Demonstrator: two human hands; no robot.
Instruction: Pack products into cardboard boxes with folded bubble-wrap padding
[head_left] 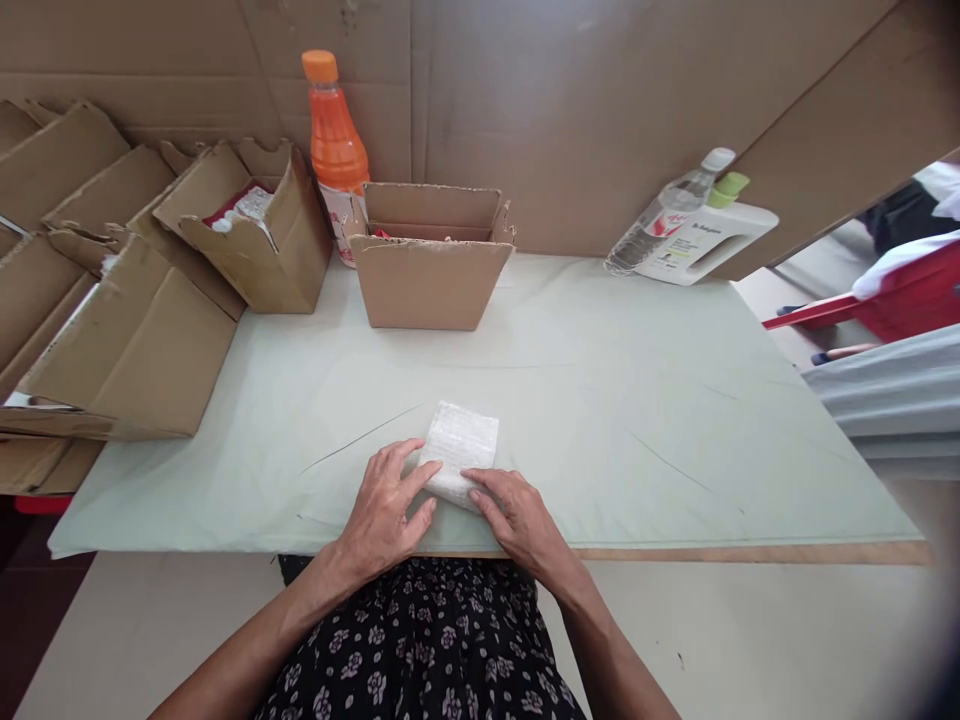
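Observation:
A small folded packet of white, translucent wrap [463, 432], like bubble wrap, lies on the pale green cloth near the front edge. My left hand [386, 495] is at its left side, fingers spread and thumb apart, with the index fingertip resting on the wrap. My right hand [517, 512] comes in from the right, its fingertips and thumb closed on the packet's near right edge. Whatever the wrap may contain does not show.
A cardboard box [431, 285] stands upright beyond the packet, beside an orange bottle [337, 140]. More cardboard boxes [150, 350] crowd the left. At the back right, a clear bottle [667, 215] leans by a white jug [709, 245]. The cloth-covered table [600, 400] ends near my body.

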